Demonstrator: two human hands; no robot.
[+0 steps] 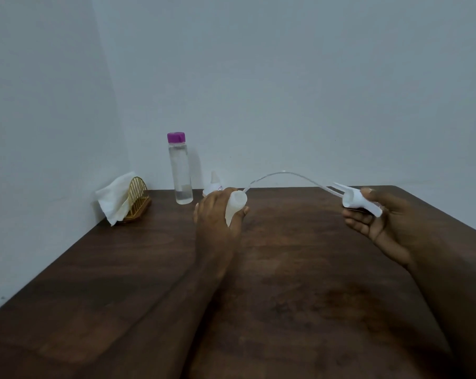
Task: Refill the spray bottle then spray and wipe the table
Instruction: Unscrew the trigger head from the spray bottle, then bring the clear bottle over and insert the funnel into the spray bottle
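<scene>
My left hand (pixel 217 214) grips the translucent spray bottle body (pixel 235 207), which is tilted with its open mouth up and to the right. My right hand (pixel 379 217) holds the white spray head (pixel 361 201) off to the right, above the table. Its thin clear dip tube (pixel 288 175) arches from the head back to the bottle's mouth, with the tip at or just inside the opening. A tall clear water bottle (pixel 180 173) with a purple cap stands upright at the back of the dark wooden table (pixel 299 283).
A gold wire napkin holder (pixel 138 199) with white tissues (pixel 113 199) sits at the back left, near the wall corner. A small white pointed-tip bottle (pixel 213 184) stands behind my left hand. The table's right edge runs diagonally past my right wrist.
</scene>
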